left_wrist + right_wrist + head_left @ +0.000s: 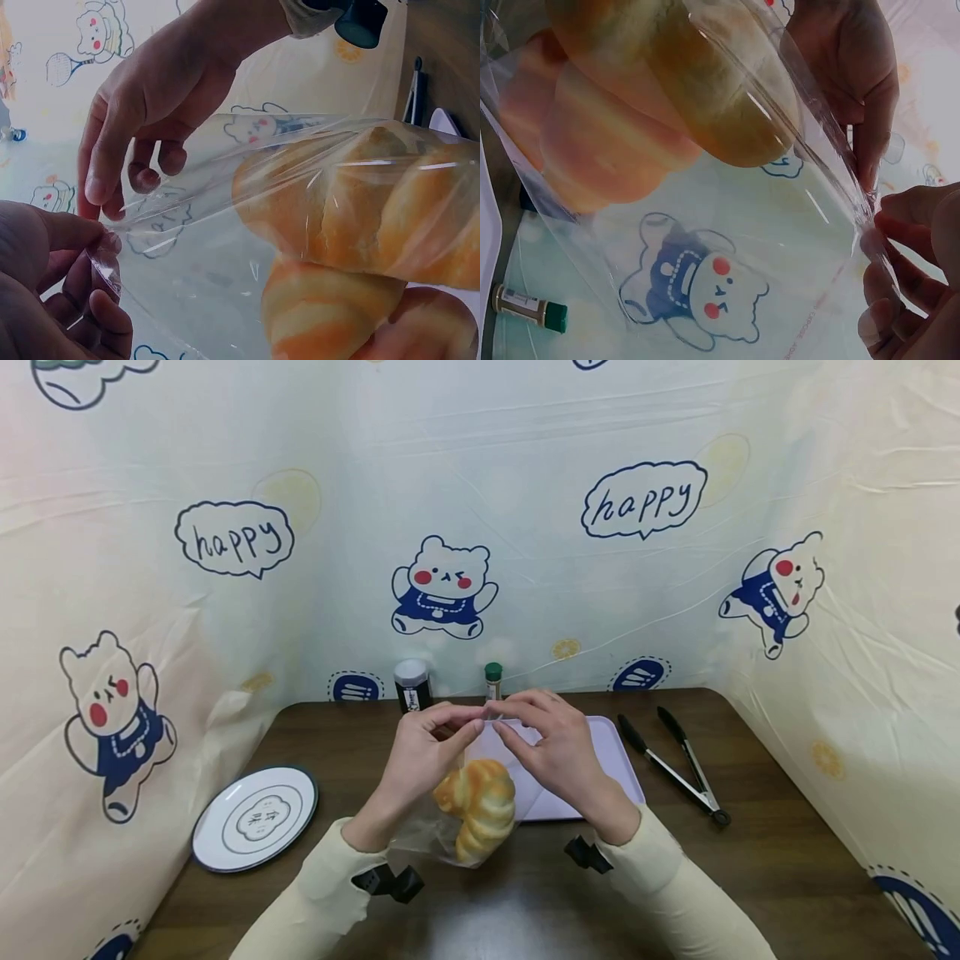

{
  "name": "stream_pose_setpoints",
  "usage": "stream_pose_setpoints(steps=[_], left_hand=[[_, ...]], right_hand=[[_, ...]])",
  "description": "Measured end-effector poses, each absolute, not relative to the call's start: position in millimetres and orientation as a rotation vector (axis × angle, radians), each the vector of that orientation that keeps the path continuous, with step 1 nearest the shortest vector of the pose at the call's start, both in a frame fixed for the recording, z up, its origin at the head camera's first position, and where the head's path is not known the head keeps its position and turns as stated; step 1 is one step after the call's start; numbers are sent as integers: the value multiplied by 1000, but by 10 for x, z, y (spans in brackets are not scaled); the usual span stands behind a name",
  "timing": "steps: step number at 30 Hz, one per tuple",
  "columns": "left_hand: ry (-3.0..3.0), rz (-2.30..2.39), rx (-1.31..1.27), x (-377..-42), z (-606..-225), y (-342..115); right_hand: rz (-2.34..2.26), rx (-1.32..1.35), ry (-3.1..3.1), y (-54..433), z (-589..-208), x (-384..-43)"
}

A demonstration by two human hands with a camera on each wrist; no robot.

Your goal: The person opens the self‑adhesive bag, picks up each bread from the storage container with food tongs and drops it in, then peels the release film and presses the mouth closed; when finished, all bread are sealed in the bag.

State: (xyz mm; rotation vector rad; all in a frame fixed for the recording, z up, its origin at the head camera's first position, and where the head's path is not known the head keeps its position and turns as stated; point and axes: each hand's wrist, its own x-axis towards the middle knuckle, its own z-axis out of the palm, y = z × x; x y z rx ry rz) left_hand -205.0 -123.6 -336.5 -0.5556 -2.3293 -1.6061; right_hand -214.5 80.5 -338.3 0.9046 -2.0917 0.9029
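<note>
A clear plastic bag (pixel 180 217) with ridged, golden croissant-like bread (pixel 483 810) inside hangs below the two hands. My left hand (pixel 425 749) pinches the gathered top edge of the bag between thumb and fingers. Close beside it, my right hand (pixel 553 742) pinches the same edge, and the fingertips of both hands nearly meet. In the right wrist view, the bag's film (pixel 810 217) is drawn into creases toward the pinched edge. Behind the hands lies a lilac tray (pixel 618 768), partly covered by the bag and the right hand.
A white plate (pixel 217 835) with a dark rim lies at the left. Black-tipped metal tongs (pixel 675 768) are at the right. At the back stand a dark jar (pixel 412 687) with a pale lid and a small green-capped bottle (pixel 492 681), against a printed cloth backdrop (pixel 525 435).
</note>
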Motion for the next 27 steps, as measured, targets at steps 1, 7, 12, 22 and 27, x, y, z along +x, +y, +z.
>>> stream_pose_setpoints(steps=[1, 7, 12, 22, 27], left_hand=[[-2326, -1600, -558, -2052, -3365, -1236], [-2348, -1594, -551, -2047, -3363, -1234], [-2382, -1592, -548, -2040, -3369, -1226], [-2406, -1453, -573, -2004, -3349, -1197], [-2414, -1420, -578, -1991, -3344, -1192]], right_hand=[[902, 913, -2076, 802, -3382, -2148], [879, 936, -2043, 774, -3361, -2148], [844, 909, -2076, 761, -3358, -2158], [744, 887, -2036, 764, -3349, -2161], [721, 889, -2023, 763, -3362, -2172]])
